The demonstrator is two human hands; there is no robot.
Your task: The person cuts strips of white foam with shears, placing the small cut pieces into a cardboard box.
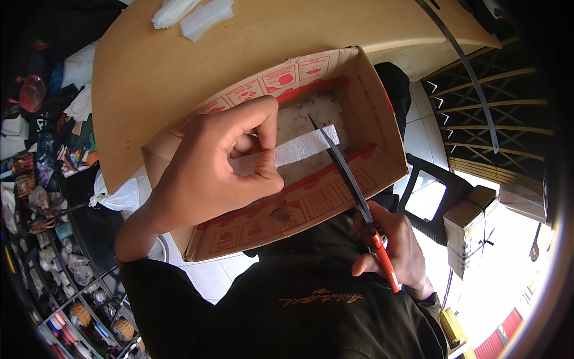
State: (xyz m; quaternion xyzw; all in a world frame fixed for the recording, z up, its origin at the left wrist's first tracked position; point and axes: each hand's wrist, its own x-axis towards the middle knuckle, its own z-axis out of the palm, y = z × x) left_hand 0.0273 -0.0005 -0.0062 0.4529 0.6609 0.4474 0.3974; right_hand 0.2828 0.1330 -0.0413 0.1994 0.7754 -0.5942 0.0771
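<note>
My left hand (218, 152) pinches a narrow white foam-like strip (299, 148) between thumb and forefinger, its free end pointing right. In my right hand (400, 242) is a pair of scissors (354, 186) with dark blades and an orange handle. The blades cross the strip near its free end, one tip showing beyond the upper edge. Both hands work above an open cardboard box (378, 119) with red print. On the bottom of the box lie many small white pieces (326, 107). Part of the strip is hidden behind my left fingers.
A curved wooden table (134, 90) stands beyond the box, with white sheets (206, 18) at its far edge. A white plastic bag (119, 192) hangs at left, by crowded shelves (66, 293). At right are a black frame (439, 206) and a tied carton (469, 233).
</note>
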